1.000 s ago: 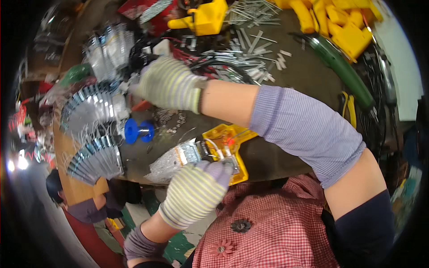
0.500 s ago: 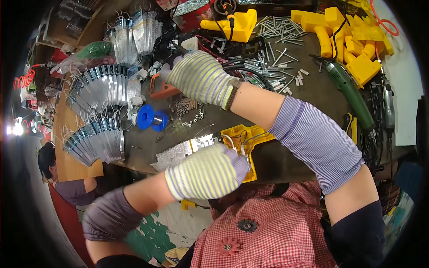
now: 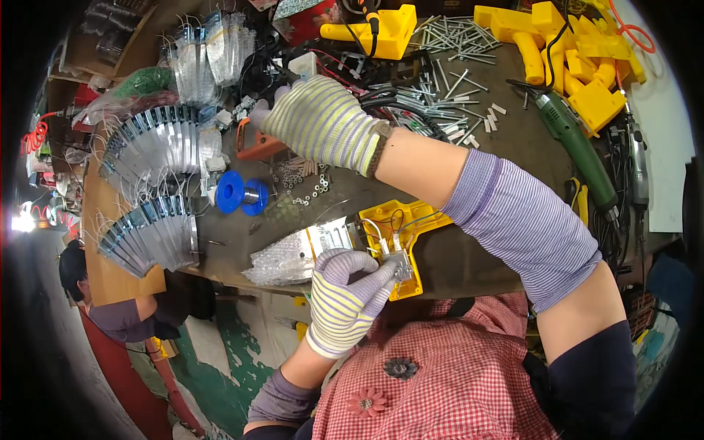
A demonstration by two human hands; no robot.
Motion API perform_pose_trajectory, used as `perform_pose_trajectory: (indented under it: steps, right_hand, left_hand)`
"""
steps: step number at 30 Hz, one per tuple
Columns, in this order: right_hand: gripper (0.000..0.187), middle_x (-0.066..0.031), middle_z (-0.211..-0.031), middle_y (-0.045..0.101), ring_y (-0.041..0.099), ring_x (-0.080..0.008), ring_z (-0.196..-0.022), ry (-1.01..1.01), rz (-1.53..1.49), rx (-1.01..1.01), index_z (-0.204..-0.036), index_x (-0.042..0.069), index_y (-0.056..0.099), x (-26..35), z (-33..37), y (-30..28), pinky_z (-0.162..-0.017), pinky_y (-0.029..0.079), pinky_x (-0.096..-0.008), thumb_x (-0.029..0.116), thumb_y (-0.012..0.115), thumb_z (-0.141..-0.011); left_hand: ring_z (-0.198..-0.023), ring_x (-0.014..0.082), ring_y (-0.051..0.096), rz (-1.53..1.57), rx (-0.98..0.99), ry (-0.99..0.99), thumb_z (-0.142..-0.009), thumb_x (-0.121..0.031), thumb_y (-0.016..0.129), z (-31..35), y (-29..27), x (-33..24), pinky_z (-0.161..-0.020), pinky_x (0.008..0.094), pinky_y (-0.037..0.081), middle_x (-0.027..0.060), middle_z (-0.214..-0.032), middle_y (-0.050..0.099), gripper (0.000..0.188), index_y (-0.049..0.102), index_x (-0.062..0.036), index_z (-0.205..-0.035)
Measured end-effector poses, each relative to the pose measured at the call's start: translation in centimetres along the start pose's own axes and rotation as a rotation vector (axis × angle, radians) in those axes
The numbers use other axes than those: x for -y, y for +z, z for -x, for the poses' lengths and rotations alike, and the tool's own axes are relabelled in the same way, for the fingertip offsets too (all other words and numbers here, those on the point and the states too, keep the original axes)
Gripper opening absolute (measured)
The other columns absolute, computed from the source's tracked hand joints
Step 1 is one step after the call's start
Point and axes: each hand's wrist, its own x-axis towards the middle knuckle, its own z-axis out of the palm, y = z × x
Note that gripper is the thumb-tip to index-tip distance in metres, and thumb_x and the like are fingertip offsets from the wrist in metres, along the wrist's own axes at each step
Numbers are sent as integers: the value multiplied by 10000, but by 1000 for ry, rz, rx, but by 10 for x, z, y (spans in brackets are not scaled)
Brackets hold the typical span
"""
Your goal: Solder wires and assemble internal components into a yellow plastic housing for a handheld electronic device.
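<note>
In a striped glove, my left hand [image 3: 346,297] rests at the near side of an open yellow plastic housing [image 3: 413,273]. Its fingertips are closed on a small silvery metal part [image 3: 400,264] inside the housing, where white, dark and blue wires show. A flat heating element in clear bubble wrap [image 3: 282,257] lies just left of the housing. My right hand [image 3: 319,123], also gloved, reaches across to the far side, beside an orange-red handled tool [image 3: 257,143] and a heap of small metal pieces [image 3: 246,106]. The back of that hand hides most of its fingers.
Fanned strips [image 3: 154,143] and a blue solder spool [image 3: 240,194] are at left. Small nuts [image 3: 312,191] lie mid-table. Long screws [image 3: 458,40], yellow housings [image 3: 568,51] and a green electric screwdriver [image 3: 579,150] lie far and right. Another person [image 3: 117,312] sits at far left.
My left hand has turned and drawn back, uncovering the metal part between its fingertips. My right hand has shifted slightly left, towards the heap of small metal pieces.
</note>
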Motion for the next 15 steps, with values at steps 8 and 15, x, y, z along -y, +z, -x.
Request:
perform_pose_trajectory:
  steps: [8, 15]
  right_hand:
    - [262, -126, -845, 678, 699, -305, -770, -12, 49, 30, -1099, 100, 614, -3, 2, 1, -629, 561, -427, 172, 625, -848]
    - [299, -124, -854, 674, 698, -303, -789, -12, 15, 16, -1102, 101, 612, -3, -1, 0, -644, 557, -430, 180, 659, -817]
  left_hand:
    - [-770, 258, 604, 55, 11, 32, -742, -66, 765, -11, 1, -6, -695, 396, 468, 58, -850, 631, 213, 739, -89, -952]
    - [-806, 266, 600, 146, 31, -26, -736, -66, 777, -10, -5, 0, -720, 384, 488, 82, -872, 626, 197, 742, -75, -929]
